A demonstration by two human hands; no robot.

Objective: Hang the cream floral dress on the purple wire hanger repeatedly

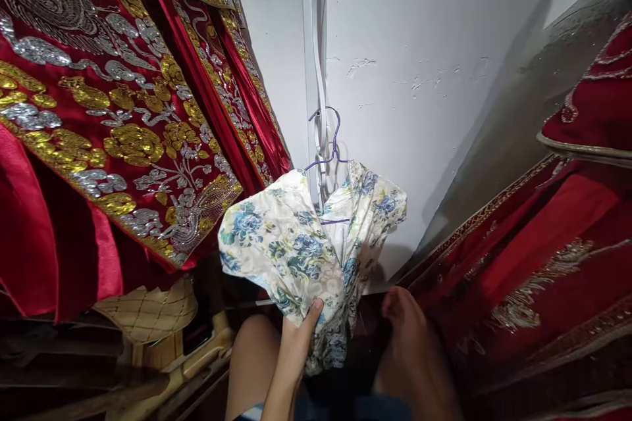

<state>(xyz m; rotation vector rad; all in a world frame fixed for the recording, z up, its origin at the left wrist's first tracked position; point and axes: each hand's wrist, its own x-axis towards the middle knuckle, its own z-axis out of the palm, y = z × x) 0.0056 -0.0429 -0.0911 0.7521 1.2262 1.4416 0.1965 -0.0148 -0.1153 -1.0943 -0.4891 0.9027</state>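
Observation:
A cream garment with blue and green flowers [306, 247] hangs on a thin purple hanger [336, 145], whose hook is at a white strip on the wall. My left hand [300, 332] grips the lower front of the garment, thumb on top of the cloth. Off to the right of the garment, apart from it, is my right hand [405, 312], its fingers curled and dim; whether anything is between them is hidden.
Red garments with gold and silver sequins [133, 145] fill the left side. More red embroidered cloth [553, 243] hangs at the right. A wooden chair with a quilted cushion [153, 309] stands at the lower left. Behind the garment is a white wall [419, 26].

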